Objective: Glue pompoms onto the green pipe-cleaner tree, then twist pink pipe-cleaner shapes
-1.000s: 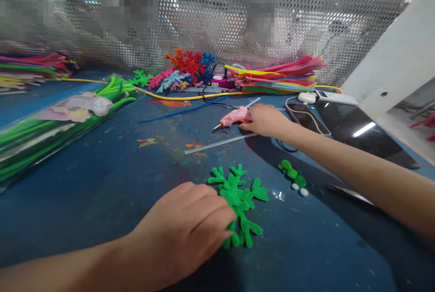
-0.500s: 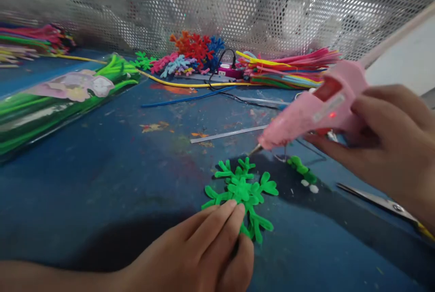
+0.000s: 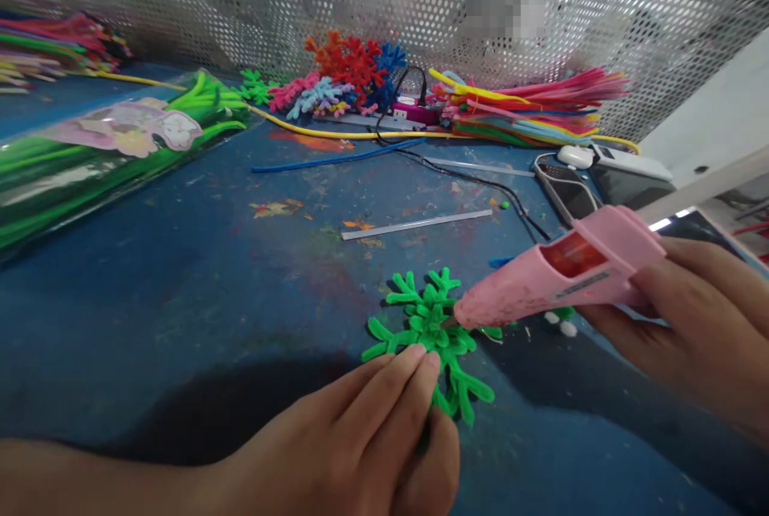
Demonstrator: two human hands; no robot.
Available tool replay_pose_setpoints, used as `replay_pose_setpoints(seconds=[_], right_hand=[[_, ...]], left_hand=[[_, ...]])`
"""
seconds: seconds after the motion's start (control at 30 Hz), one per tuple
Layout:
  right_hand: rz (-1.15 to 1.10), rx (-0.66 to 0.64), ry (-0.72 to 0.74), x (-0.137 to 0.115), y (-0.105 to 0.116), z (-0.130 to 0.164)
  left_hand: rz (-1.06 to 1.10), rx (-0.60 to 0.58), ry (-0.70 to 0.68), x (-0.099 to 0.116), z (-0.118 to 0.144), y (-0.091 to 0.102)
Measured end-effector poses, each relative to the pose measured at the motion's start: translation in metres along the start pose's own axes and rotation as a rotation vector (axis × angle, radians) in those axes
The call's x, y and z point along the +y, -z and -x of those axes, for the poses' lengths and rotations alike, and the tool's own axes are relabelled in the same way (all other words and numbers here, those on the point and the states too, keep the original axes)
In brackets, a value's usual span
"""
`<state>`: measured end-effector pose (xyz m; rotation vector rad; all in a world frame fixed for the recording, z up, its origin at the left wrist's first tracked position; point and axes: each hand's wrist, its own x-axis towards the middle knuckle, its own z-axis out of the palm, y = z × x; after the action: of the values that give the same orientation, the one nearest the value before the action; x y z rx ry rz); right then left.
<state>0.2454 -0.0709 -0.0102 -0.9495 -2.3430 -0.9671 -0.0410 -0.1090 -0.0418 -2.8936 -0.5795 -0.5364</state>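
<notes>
since the earlier frame the pink glue gun (image 3: 558,272) had come down from mid-air until its nozzle met the middle of the green pipe-cleaner shape (image 3: 429,332), and the view had shifted a little. the right hand (image 3: 678,324) was closed around the rear of the glue gun, fingers wrapped under its body, holding it tilted with the tip pointing down and to the left. the left hand (image 3: 372,436) lay low on the blue tabletop (image 3: 180,300), its fingertips (image 3: 420,360) pressed on the near edge of the green shape and its thumb tucked beneath, pinning it in place. the shape lay flat on the tabletop, near the middle, just ahead of the left hand. a clear glue stick (image 3: 414,224) lay farther back, well apart from the shape. a packet of green pipe cleaners (image 3: 90,171) sat at the left, and a heap of finished coloured shapes (image 3: 342,75) and a bundle of loose pipe cleaners (image 3: 529,111) lay along the mesh wall (image 3: 601,11)
</notes>
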Motion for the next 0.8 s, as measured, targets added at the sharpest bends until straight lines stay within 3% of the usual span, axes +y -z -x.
replay_pose_setpoints(seconds=[0.47,0.67,0.8], right_hand=[[-0.093,-0.002,0.055,-0.003,0.002,-0.01],[-0.115,-0.013,0.013,-0.004,0.0,-0.003],[-0.071,-0.025,-0.024,-0.006,0.0,0.0]], left_hand=[[0.006,0.019,-0.008,0.0,-0.001,0.0],[-0.054,-0.004,-0.037,-0.002,-0.002,-0.003],[-0.1,0.048,-0.08,-0.006,-0.002,-0.003]])
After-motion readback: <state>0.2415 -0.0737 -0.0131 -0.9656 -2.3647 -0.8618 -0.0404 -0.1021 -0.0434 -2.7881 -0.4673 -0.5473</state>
